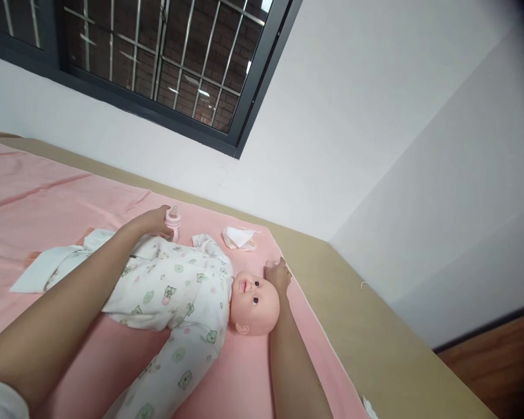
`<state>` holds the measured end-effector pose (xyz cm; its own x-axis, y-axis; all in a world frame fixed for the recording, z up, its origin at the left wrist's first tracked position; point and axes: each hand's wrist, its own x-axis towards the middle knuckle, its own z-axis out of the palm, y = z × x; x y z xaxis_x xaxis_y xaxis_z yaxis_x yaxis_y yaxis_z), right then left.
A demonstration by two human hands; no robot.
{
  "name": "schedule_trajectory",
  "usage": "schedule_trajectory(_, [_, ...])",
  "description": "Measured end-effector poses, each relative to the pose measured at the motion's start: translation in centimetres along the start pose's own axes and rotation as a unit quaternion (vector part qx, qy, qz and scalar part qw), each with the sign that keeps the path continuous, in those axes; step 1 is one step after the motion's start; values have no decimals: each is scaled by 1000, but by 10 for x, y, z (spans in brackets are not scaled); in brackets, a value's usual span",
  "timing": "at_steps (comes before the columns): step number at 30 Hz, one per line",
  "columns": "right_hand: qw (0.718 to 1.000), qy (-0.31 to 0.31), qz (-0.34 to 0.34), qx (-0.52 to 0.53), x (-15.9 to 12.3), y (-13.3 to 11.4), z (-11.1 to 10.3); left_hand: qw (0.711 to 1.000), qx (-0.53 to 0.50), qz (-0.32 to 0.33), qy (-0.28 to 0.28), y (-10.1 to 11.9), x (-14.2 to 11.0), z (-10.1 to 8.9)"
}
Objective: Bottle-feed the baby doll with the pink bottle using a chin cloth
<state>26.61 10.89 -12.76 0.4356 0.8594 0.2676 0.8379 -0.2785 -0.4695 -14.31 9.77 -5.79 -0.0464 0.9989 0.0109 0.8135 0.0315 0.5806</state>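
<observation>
A baby doll (187,291) in a white printed sleepsuit lies on its back on a pink blanket (48,198), head toward the right. My left hand (151,222) reaches across the doll's body and is closed on a small pink baby bottle (173,221) standing just beyond the doll. My right hand (278,274) rests curled against the top of the doll's head (255,302); a small clear object shows at its fingertips, too small to name.
A folded white cloth (239,238) lies on the blanket beyond the doll's head. The blanket covers a tan mattress (375,337) set against a white wall under a barred window (166,58). Wooden floor (502,366) shows at the far right.
</observation>
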Motion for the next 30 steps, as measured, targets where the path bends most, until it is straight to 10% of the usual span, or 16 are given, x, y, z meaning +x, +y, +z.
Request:
schedule_trajectory(9, [992,41,-28,119,-3,-4,-5,1000,-11,-29,5,12,-8,-1])
schedule_trajectory(16, [916,37,-158,367,-5,-53,-56,997,-28,22,73,34,-14,-7])
schedule_trajectory(22, [813,-54,-294,500,-62,-115,-119,986,-31,125,109,84,-64,-21])
schedule_trajectory(30, [781,-91,-341,515,-124,-145,-143,965,-85,249,9,122,-125,-24])
